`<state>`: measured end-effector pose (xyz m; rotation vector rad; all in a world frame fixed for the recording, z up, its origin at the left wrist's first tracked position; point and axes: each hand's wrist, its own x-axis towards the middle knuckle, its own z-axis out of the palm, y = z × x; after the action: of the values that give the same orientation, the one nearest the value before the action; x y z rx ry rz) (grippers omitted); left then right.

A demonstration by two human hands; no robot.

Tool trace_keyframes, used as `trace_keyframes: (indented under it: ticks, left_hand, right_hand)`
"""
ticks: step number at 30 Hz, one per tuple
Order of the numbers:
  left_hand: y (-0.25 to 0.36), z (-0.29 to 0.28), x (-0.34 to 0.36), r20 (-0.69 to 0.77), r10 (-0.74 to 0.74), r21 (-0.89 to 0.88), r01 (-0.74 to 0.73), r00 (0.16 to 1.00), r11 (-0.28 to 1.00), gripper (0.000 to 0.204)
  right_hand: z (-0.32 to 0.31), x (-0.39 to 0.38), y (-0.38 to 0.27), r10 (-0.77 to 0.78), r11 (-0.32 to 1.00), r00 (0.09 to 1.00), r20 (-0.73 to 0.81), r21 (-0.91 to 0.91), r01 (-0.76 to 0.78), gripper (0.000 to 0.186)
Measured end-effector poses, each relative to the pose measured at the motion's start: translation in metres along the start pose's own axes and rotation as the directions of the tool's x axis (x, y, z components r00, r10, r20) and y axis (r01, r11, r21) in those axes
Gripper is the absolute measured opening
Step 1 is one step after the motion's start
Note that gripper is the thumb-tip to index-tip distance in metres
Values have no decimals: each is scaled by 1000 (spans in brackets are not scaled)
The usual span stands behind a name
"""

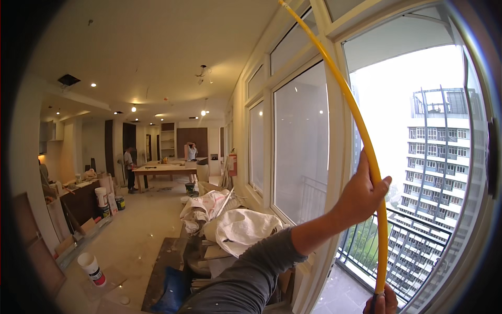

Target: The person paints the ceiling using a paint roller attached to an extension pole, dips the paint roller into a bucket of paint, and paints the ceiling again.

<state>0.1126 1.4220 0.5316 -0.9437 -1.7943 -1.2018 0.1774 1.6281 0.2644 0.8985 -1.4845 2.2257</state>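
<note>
A long yellow pole (354, 112) rises in front of the window frames and runs up to the top edge, where its upper end leaves the view. My left hand (360, 200) is closed around its middle, the arm in a dark grey sleeve reaching up from below. At the lower edge, my right hand (386, 302) grips the pole's bottom end, beside a dark part of it. Only the fingers of that hand show. Whatever the pole's upper tip carries cannot be made out.
To my right, an open window or door frame gives onto a balcony railing (413, 230). White sacks (246, 227) and boards lie along the window wall. A white bucket (92, 269) stands on the floor at left. Two people are near a work table (164, 170) farther back.
</note>
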Motion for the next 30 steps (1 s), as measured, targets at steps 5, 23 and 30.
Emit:
trace_keyframes:
  ticks: [5,23,30]
  left_hand:
    - [33,45,-22,100,-6,-56,12,995,998,81]
    - [26,54,-30,63,-11,-90,16,998,996,82]
    - [-14,2,-2,-68,42,-103,-49,997,993,75]
  right_hand:
    - [-34,-45,-21,-29,993,995,-96,-115,17,38]
    - [-41,-43,-22,64,995,996,-65,-77,-69,38]
    - [-2,9,0,20,997,999,31,-76,-18,40]
